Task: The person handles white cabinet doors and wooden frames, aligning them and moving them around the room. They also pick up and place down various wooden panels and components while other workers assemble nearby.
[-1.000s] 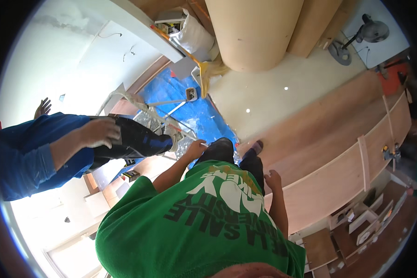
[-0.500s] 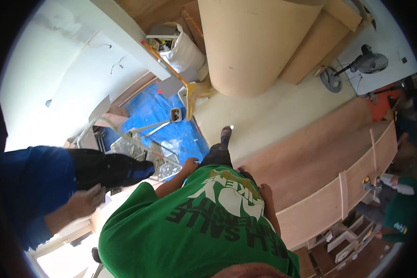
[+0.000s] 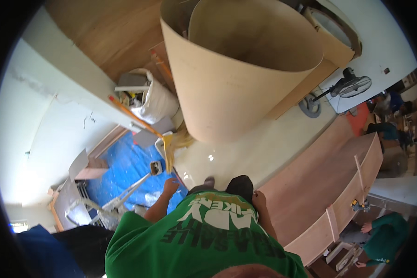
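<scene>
My left hand [image 3: 170,186] hangs at my left side, in front of the blue sheet on the floor. Its fingers are loose, and nothing shows in it. Beside my right thigh hangs my right hand [image 3: 259,201], fingers pointing ahead and slightly apart, with no object seen in it. I wear a green printed shirt [image 3: 143,245] and dark trousers [image 3: 239,186]. Ahead stands a large rolled tan board [image 3: 236,92]. A broom [image 3: 169,143] with yellow bristles and an orange handle leans near a white sack [image 3: 160,99] filled with scraps.
A stepladder [image 3: 118,201] stands on the blue sheet [image 3: 120,162] at left. A person in blue [image 3: 55,250] is close at lower left. Along the right runs a long curved plywood panel [image 3: 310,185]; a person in green [image 3: 387,238] works behind it. A fan [image 3: 354,85] stands far right.
I have stepped ahead toward the rolled board, with both arms still hanging. My view has tilted up. The person in blue has slipped lower at left, their hand now out of sight.
</scene>
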### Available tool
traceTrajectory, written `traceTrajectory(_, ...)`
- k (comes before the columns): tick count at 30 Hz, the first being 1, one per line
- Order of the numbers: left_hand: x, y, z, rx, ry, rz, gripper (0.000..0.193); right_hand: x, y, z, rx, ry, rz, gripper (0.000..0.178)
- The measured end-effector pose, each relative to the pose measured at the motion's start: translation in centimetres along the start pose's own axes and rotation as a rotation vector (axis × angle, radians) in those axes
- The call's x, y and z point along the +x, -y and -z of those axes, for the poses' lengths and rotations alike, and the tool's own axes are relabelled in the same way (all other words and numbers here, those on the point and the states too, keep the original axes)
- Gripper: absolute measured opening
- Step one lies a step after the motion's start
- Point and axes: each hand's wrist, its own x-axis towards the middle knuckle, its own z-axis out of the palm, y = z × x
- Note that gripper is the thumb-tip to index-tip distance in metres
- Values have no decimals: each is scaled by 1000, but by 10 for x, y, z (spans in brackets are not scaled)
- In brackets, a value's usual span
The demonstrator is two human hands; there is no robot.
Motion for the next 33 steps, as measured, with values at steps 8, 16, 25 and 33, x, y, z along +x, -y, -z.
traceTrajectory(8,43,-67,-37,-88,-17,72,30,106,-19,15,92,121,-10,39)
traceTrajectory(16,52,-110,-98,218,88,-102,51,236,-68,80,-34,10,-24,38)
traceTrajectory(25,83,-211,-114,274,177,-107,42,242,-81,123,187,-59,-124,42)
traceTrajectory(33,119,-119,-155,-68,46,-251,37,191,-83,74,246,14,275,32)
